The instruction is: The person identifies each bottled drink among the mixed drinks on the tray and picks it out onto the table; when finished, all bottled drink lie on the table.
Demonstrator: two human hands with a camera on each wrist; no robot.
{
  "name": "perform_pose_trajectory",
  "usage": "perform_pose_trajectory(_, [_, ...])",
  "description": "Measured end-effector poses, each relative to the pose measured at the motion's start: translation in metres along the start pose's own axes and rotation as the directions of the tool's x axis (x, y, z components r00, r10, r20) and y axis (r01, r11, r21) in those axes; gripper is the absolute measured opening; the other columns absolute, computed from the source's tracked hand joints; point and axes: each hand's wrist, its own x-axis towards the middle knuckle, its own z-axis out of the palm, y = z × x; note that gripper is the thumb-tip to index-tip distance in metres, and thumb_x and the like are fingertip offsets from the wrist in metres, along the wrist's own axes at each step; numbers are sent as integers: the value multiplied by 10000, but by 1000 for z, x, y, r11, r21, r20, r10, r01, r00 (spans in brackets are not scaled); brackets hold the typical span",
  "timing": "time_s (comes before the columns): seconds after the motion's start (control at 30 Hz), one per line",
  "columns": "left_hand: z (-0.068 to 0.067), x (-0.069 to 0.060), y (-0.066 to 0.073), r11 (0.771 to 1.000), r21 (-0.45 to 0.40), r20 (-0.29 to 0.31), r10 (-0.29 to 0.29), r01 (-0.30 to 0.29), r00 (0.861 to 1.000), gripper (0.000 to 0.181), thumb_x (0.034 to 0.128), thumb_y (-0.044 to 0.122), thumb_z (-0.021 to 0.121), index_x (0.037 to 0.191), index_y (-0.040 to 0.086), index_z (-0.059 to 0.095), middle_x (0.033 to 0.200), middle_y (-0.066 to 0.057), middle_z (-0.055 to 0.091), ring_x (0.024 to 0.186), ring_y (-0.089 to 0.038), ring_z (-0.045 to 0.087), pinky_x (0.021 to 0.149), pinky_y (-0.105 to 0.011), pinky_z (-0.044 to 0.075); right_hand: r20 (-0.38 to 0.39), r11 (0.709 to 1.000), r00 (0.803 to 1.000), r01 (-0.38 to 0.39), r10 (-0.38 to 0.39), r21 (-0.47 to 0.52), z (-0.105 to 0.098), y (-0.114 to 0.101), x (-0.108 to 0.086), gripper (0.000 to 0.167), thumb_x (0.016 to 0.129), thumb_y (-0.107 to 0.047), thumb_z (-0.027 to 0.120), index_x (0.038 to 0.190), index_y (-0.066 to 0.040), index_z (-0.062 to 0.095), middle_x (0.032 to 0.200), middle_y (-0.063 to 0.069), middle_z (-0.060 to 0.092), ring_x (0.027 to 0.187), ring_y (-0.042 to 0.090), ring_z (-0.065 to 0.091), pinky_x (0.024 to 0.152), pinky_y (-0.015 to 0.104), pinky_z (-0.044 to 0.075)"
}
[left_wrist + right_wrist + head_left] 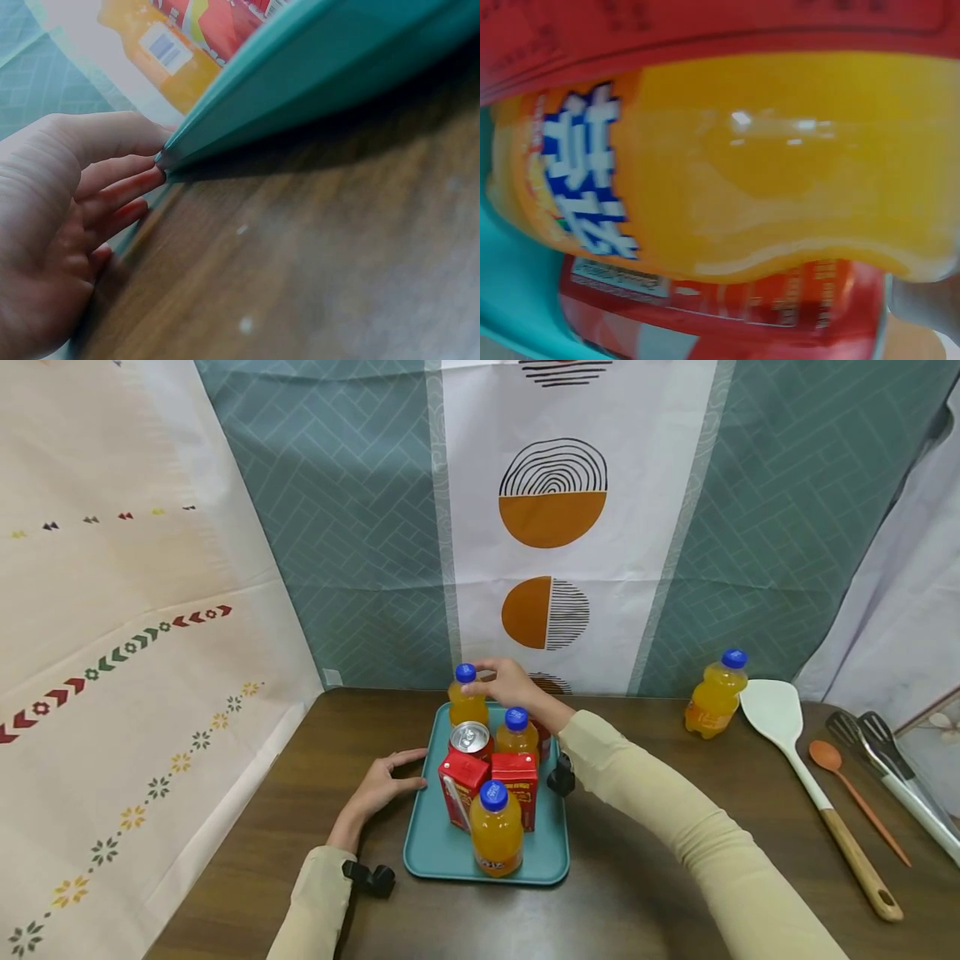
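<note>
On a teal tray (438, 862) stand orange soda bottles, red drink cartons and red cans. My right hand (510, 683) reaches over them and pinches an orange soda bottle (468, 710) just below its blue cap, at the tray's far left corner. My left hand (381, 789) touches the tray's left edge with its fingers extended; the left wrist view shows the fingertips at the rim. Close to the right wrist camera are another orange soda bottle (780, 165) and a red can (727, 307). A front bottle (497, 835) stands before two red cartons (516, 785).
One more orange soda bottle (716, 693) stands at the back right of the wooden table (637, 877). Beside it lie a white spatula (776, 714), an orange spoon (825, 756) and slotted metal utensils (888, 760). Patterned cloths (360, 527) hang behind and at the left.
</note>
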Motion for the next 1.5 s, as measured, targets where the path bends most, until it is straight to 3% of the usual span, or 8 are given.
perform_pose_trajectory(0.27, [-1,0,0,998,15,-20,57,-57,998,520,805,183,770,1298,91,635,1375,-158,594,1324,-382,458,1121,-601,314,-41,999,999,7,-5,39,-15,-20,-2,531,909,-263,689,1380,-68,540,1402,147,556,1256,336,577,1003,442,517])
perform_pose_trajectory(0.4, [-1,0,-2,994,51,-41,100,-98,994,512,792,220,781,1274,101,655,1335,-144,627,1314,-392,467,1098,-587,339,-112,996,994,30,-20,85,-25,-28,-1,516,905,-248,695,1363,-55,557,1378,146,580,1245,332,591,1035,454,492])
perform_pose_trajectory(0.67, [0,-3,-2,1000,14,-10,16,-16,1000,523,820,141,764,1316,65,615,1389,-168,579,1365,-382,429,1144,-586,297,-209,988,978,50,-19,144,-49,-42,1,473,916,-244,681,1336,-55,573,1350,152,597,1262,317,566,1073,465,458])
perform_pose_trajectory(0.83, [0,-1,0,1000,2,-15,3,-3,1000,524,807,140,773,1308,93,627,1389,-145,586,1359,-356,443,1142,-573,311,-261,988,965,45,-4,151,-68,-47,1,483,915,-239,682,1342,-48,563,1367,149,570,1273,311,551,1067,453,468])
perform_pose_trajectory(1.17, [1,-3,-1,1000,4,-4,-6,6,1000,527,810,139,768,1314,90,622,1400,-155,573,1345,-360,450,1134,-585,315,-316,998,949,9,12,66,-97,-36,-9,479,918,-260,676,1333,-43,573,1388,151,528,1301,327,518,1075,453,456])
perform_pose_trajectory(1.5, [1,-2,-3,998,35,-24,44,-43,999,525,798,210,773,1294,102,639,1366,-166,599,1323,-399,454,1106,-628,314,-357,997,932,-42,60,57,-120,-14,-23,506,930,-284,659,1372,-64,545,1458,134,511,1339,324,504,1099,499,421])
